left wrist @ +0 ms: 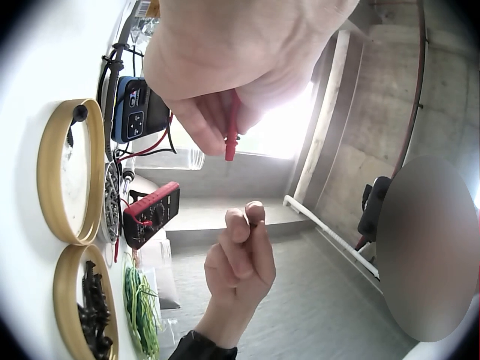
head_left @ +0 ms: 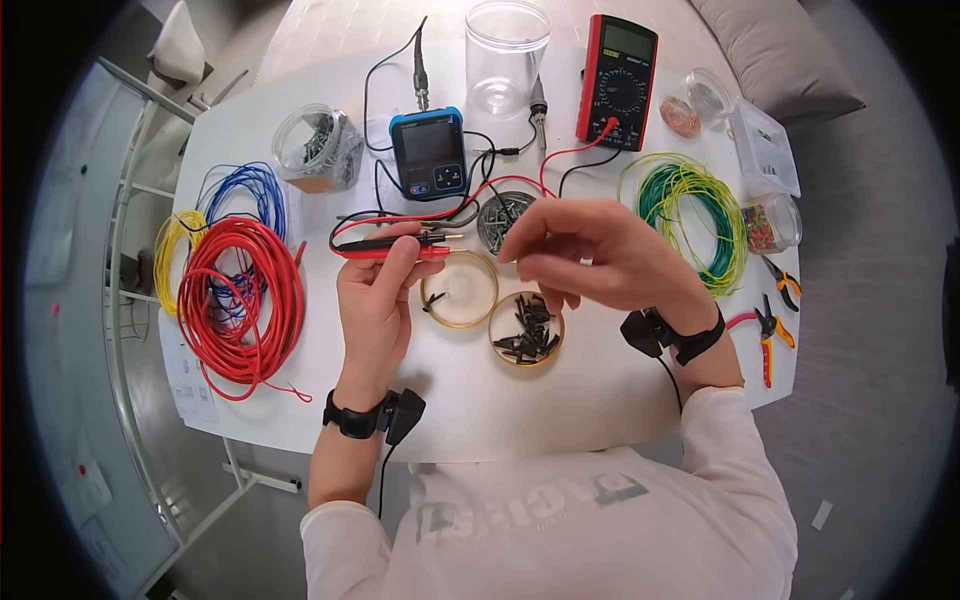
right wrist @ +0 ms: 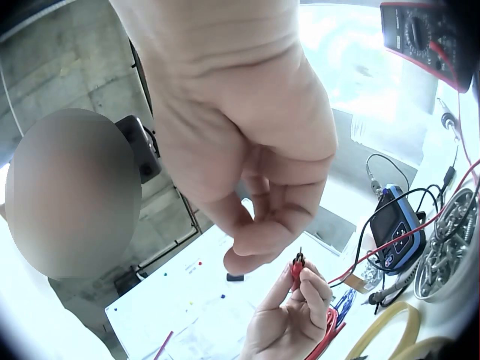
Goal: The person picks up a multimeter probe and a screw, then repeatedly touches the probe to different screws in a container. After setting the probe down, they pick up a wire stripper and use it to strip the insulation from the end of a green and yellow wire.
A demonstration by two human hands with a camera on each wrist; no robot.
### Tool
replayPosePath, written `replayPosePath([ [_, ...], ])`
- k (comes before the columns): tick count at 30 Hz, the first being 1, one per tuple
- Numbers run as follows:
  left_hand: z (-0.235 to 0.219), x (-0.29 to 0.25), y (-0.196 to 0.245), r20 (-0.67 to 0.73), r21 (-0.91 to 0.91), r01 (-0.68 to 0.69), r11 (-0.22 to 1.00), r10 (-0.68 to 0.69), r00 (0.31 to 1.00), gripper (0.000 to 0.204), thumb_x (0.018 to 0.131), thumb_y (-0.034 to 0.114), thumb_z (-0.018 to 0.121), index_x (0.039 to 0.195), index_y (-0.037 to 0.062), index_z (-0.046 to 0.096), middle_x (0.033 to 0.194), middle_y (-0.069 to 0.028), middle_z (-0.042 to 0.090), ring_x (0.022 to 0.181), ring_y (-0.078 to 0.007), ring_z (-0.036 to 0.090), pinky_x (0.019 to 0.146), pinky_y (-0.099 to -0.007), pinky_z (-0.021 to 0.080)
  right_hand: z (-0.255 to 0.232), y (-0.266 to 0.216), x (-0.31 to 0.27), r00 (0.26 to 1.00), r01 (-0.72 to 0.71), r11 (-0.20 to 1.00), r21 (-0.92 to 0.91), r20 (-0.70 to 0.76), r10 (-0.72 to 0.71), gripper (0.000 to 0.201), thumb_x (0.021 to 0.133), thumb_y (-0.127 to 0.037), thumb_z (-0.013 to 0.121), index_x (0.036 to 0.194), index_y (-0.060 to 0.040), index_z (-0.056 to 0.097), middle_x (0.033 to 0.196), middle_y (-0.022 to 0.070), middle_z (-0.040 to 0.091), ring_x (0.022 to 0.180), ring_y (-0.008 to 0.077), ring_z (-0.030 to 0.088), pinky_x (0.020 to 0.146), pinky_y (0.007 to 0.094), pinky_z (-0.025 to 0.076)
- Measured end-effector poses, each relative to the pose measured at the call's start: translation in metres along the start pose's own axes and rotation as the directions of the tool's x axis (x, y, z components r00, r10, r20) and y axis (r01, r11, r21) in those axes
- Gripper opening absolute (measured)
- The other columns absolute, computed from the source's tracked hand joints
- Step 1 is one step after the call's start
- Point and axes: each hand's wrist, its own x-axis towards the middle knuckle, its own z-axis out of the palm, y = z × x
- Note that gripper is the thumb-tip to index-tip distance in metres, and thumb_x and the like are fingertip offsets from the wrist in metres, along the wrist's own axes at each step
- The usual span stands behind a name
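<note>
My left hand [head_left: 378, 300] grips a red probe [head_left: 440, 253] and a black probe [head_left: 432, 239] side by side, tips pointing right. In the left wrist view the red probe [left wrist: 232, 135] shows between the fingers. My right hand [head_left: 600, 255] hangs above the dishes with bent fingers and the fingertips close together; whether something small is between them I cannot tell. Below it, a round dish [head_left: 562, 338] holds many small black clips [head_left: 530, 335]. Another round dish [head_left: 493, 288], between the hands, holds a small black piece [head_left: 432, 301].
A blue-framed tester [head_left: 430, 150], a clear jar [head_left: 507, 60] and a red multimeter [head_left: 618, 85] stand at the back, with a bowl of screws [head_left: 505, 215] nearer. Red wire coils [head_left: 240, 310] lie left; green wire coils [head_left: 690, 225] and pliers [head_left: 768, 335] lie right. Cables cross the middle.
</note>
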Motion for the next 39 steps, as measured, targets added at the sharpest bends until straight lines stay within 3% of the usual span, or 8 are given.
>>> replayPosePath([
  [2, 0.000, 0.001, 0.000, -0.016, -0.010, 0.002, 1.000, -0.002, 1.000, 0.021, 0.093, 0.007, 0.059, 0.110, -0.0053, 0.061, 0.100, -0.0120, 0.066, 0.087, -0.0222, 0.069, 0.078, -0.0305, 0.058, -0.004, 0.013, 0.010, 1.000, 0.017, 0.999, 0.034, -0.010, -0.017, 0.012, 0.094, -0.003, 0.053, 0.101, 0.0021, 0.061, 0.079, 0.0032, 0.063, 0.061, 0.0082, 0.064, 0.050, 0.0202, 0.049],
  [5, 0.001, 0.001, -0.003, -0.019, 0.006, 0.009, 1.000, -0.009, 1.000, 0.021, 0.093, 0.006, 0.059, 0.110, -0.0052, 0.061, 0.101, -0.0122, 0.066, 0.088, -0.0221, 0.068, 0.078, -0.0305, 0.058, -0.004, 0.024, 0.022, 0.988, 0.027, 0.979, 0.201, -0.156, 0.004, 0.017, 0.096, -0.010, 0.054, 0.105, 0.0023, 0.062, 0.085, 0.0049, 0.063, 0.064, 0.0092, 0.065, 0.050, 0.0212, 0.051],
  [10, 0.003, 0.000, -0.009, -0.028, 0.035, 0.029, 0.999, -0.028, 0.999, 0.021, 0.094, 0.007, 0.059, 0.111, -0.0052, 0.061, 0.103, -0.0130, 0.065, 0.088, -0.0216, 0.068, 0.078, -0.0296, 0.059, 0.002, 0.043, 0.031, 0.977, 0.045, 0.943, 0.329, -0.210, 0.027, 0.017, 0.093, -0.010, 0.057, 0.101, 0.0035, 0.063, 0.085, 0.0060, 0.064, 0.071, 0.0128, 0.068, 0.052, 0.0223, 0.053],
  [13, 0.006, -0.002, -0.011, -0.031, 0.030, 0.016, 0.999, -0.015, 0.999, 0.021, 0.094, 0.007, 0.059, 0.111, -0.0052, 0.061, 0.103, -0.0132, 0.065, 0.089, -0.0215, 0.068, 0.078, -0.0296, 0.059, 0.006, 0.051, 0.033, 0.979, 0.040, 0.944, 0.326, -0.204, 0.029, 0.019, 0.090, -0.005, 0.054, 0.104, 0.0052, 0.061, 0.086, 0.0071, 0.063, 0.077, 0.0147, 0.069, 0.061, 0.0246, 0.055],
  [20, 0.003, -0.001, -0.011, -0.048, 0.038, 0.025, 0.999, -0.024, 0.999, 0.020, 0.094, 0.007, 0.059, 0.110, -0.0047, 0.061, 0.104, -0.0129, 0.065, 0.090, -0.0206, 0.068, 0.079, -0.0294, 0.059, 0.009, 0.063, 0.034, 0.993, 0.014, 0.956, 0.294, -0.112, 0.020, 0.028, 0.091, -0.001, 0.048, 0.116, 0.0026, 0.058, 0.099, 0.0072, 0.060, 0.081, 0.0137, 0.067, 0.069, 0.0247, 0.056],
  [26, 0.003, 0.001, -0.012, -0.062, 0.042, 0.011, 0.999, -0.009, 0.998, 0.021, 0.093, 0.008, 0.060, 0.110, -0.0046, 0.062, 0.104, -0.0130, 0.065, 0.090, -0.0202, 0.068, 0.079, -0.0295, 0.059, 0.019, 0.066, 0.033, 0.994, -0.041, 0.917, 0.397, -0.075, 0.077, 0.032, 0.090, 0.002, 0.045, 0.120, 0.0028, 0.055, 0.102, 0.0076, 0.059, 0.083, 0.0142, 0.067, 0.076, 0.0274, 0.056],
  [35, 0.006, -0.001, -0.015, -0.056, 0.140, 0.001, 0.990, 0.007, 0.998, 0.020, 0.094, 0.007, 0.057, 0.112, -0.0019, 0.061, 0.106, -0.0105, 0.064, 0.091, -0.0181, 0.067, 0.078, -0.0266, 0.058, 0.027, 0.069, 0.031, 0.992, 0.075, 0.937, 0.341, -0.123, -0.034, 0.035, 0.090, 0.007, 0.042, 0.124, 0.0046, 0.051, 0.103, 0.0092, 0.059, 0.088, 0.0142, 0.066, 0.078, 0.0282, 0.056],
  [39, 0.006, 0.000, -0.015, -0.069, 0.114, -0.008, 0.993, 0.016, 0.997, 0.021, 0.093, 0.007, 0.059, 0.111, -0.0047, 0.061, 0.105, -0.0143, 0.066, 0.091, -0.0211, 0.068, 0.080, -0.0300, 0.058, 0.028, 0.068, 0.030, 0.988, 0.108, 0.946, 0.305, -0.141, -0.068, 0.035, 0.091, 0.007, 0.041, 0.124, 0.0042, 0.051, 0.105, 0.0098, 0.060, 0.088, 0.0129, 0.065, 0.078, 0.0277, 0.056],
])
